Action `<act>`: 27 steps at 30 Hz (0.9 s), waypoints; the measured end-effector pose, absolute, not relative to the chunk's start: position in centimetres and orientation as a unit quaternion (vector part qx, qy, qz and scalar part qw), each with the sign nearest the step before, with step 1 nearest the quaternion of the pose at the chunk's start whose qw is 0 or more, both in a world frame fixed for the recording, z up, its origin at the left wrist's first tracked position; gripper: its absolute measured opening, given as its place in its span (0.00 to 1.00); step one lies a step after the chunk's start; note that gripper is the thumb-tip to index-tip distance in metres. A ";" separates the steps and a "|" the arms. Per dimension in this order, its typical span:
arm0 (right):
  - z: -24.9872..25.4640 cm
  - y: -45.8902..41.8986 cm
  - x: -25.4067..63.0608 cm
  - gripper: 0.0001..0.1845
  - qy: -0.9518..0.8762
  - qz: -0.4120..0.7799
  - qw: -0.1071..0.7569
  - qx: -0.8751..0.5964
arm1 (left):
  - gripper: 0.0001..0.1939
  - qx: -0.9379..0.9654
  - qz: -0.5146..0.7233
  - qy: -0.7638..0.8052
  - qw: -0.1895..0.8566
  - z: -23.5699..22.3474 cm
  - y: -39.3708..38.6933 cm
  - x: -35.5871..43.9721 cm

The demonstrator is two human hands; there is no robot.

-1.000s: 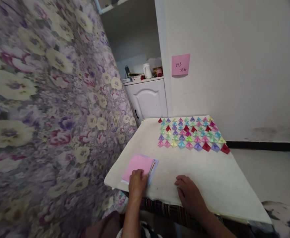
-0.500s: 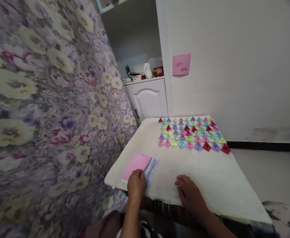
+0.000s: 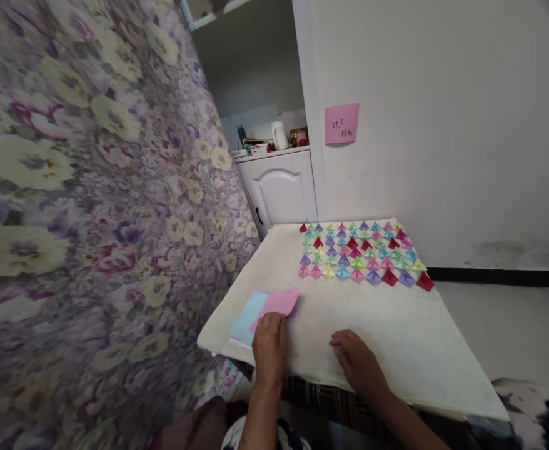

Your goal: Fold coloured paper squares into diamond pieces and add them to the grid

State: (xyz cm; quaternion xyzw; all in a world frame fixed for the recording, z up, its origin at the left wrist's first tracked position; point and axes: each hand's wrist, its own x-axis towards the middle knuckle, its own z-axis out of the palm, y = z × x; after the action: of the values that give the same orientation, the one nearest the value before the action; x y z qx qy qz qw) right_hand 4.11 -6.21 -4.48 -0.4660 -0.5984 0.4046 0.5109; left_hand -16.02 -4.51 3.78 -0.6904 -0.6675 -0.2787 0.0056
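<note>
My left hand [image 3: 269,350] pinches the near edge of a square pink sheet of paper [image 3: 280,301], its fingertips partly hidden from me. The sheet lies half over a stack of coloured paper [image 3: 249,315], whose top is now light blue, with its right corner lifted a little. On the cream tabletop, to the right of the stack, rests my right hand [image 3: 359,364] with loosely bent fingers and nothing in it. Rows of small folded paper pieces [image 3: 356,262] in many colours cover the far right of the table.
A cream cloth [image 3: 372,306] covers the table, which stands against a white wall. Floral wallpaper [image 3: 115,219] runs along the left. A pink note [image 3: 342,124] with handwriting is stuck on the wall. Behind, a white cabinet [image 3: 281,187] bears a white jug [image 3: 279,134] and small items.
My left hand has slid the pink sheet to the right, uncovering the light blue paper beneath it. The right hand has stayed almost where it was.
</note>
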 end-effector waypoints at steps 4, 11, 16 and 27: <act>-3.9 -5.4 6.5 0.23 -0.503 0.497 0.534 -0.463 | 0.10 -0.777 -0.272 -0.568 -0.012 3.0 -6.3 -12.5; -3.3 -6.1 12.0 0.26 -0.276 0.714 0.495 -0.411 | 0.07 -0.889 -0.265 -0.373 0.001 -0.3 -9.4 -7.1; -4.5 -6.8 12.6 0.18 -0.301 0.671 0.513 -0.443 | 0.07 -0.894 -0.292 -0.340 0.012 -0.7 -10.3 -5.7; -0.9 -7.4 15.6 0.20 -0.352 0.618 0.576 -0.403 | 0.12 -0.675 -0.482 -0.511 -0.226 -0.7 -8.7 -6.6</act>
State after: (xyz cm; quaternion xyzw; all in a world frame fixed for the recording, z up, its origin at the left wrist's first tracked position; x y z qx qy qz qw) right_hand 15.65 -7.38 -0.88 -0.4031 -0.3521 0.6180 0.5759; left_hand -6.58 -8.72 -0.73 -0.6749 -0.5108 -0.4821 -0.2261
